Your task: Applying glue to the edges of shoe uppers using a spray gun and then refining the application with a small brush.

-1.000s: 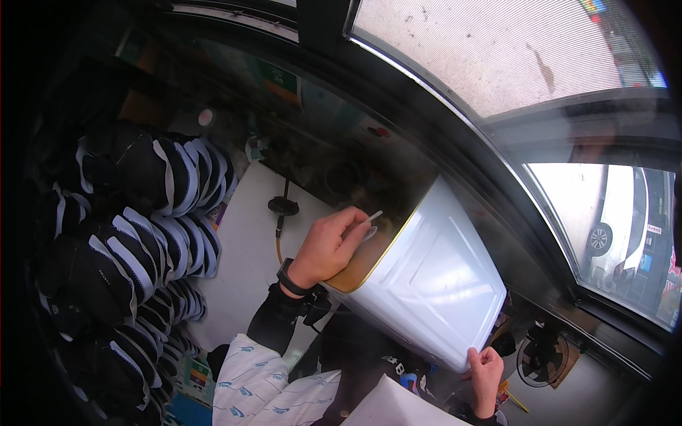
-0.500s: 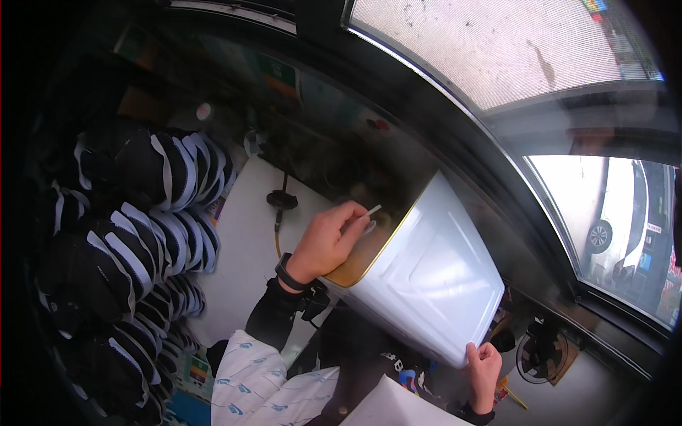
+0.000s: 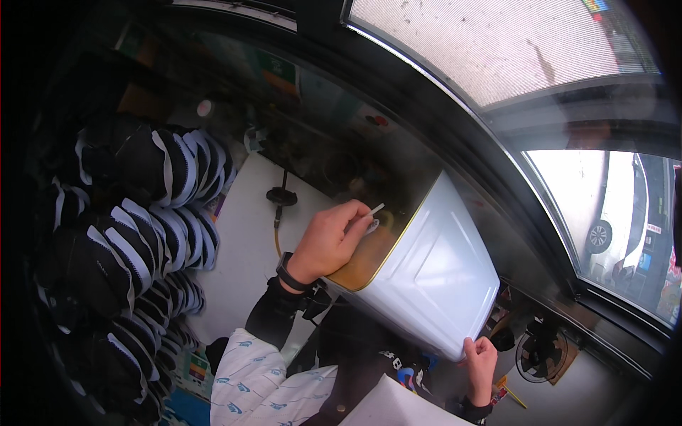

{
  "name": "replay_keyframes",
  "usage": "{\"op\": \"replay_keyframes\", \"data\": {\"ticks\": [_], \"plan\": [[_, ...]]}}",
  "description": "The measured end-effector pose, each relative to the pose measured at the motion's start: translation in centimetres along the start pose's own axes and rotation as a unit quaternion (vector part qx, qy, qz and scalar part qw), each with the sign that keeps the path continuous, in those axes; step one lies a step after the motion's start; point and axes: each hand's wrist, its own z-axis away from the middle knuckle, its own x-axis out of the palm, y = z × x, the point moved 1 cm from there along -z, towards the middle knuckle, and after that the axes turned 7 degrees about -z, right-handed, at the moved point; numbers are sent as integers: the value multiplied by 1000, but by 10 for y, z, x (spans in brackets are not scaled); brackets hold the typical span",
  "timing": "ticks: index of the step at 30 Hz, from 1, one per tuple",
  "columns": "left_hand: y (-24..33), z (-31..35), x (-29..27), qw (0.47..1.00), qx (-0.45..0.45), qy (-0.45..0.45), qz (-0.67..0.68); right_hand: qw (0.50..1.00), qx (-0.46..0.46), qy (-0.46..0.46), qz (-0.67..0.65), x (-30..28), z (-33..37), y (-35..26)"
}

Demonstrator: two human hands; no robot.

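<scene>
A large white rectangular metal can (image 3: 433,277) with a gold top and rim is tilted in front of me, its top toward the upper left. My left hand (image 3: 328,238) is closed over the gold top, where it grips the can. What its fingers wrap round underneath is hidden. A short white stick (image 3: 375,211) pokes out between thumb and forefinger; its kind does not show. My right hand (image 3: 481,366) pinches the can's lower corner with thumb and fingers. A dark band circles my left wrist, and a white patterned sleeve cover lies over that forearm.
Stacks of black shoe uppers with pale edges (image 3: 170,227) line the left. Behind my left hand, a black fitting (image 3: 281,197) with a yellow hose stands at a white table (image 3: 238,234). A small black fan (image 3: 541,355) sits at lower right. A dark-framed window (image 3: 511,153) runs along the right.
The can's lower end has shifted slightly up and to the left, and my right hand with it. My left hand has barely moved.
</scene>
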Motion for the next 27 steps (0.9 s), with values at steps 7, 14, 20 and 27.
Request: {"op": "replay_keyframes", "data": {"ticks": [7, 14, 20, 27], "plan": [[20, 4, 3, 997, 51, 22, -56, 999, 8, -33, -22, 3, -19, 22], [56, 13, 16, 986, 103, 33, -123, 990, 13, -81, -114, 1, -44, 65], [118, 43, 53, 954, 195, 57, -218, 972, 1, -142, -186, 2, -78, 116], [184, 120, 161, 915, 265, 35, -302, 947, -1, -187, -261, -14, -130, 224]]}}
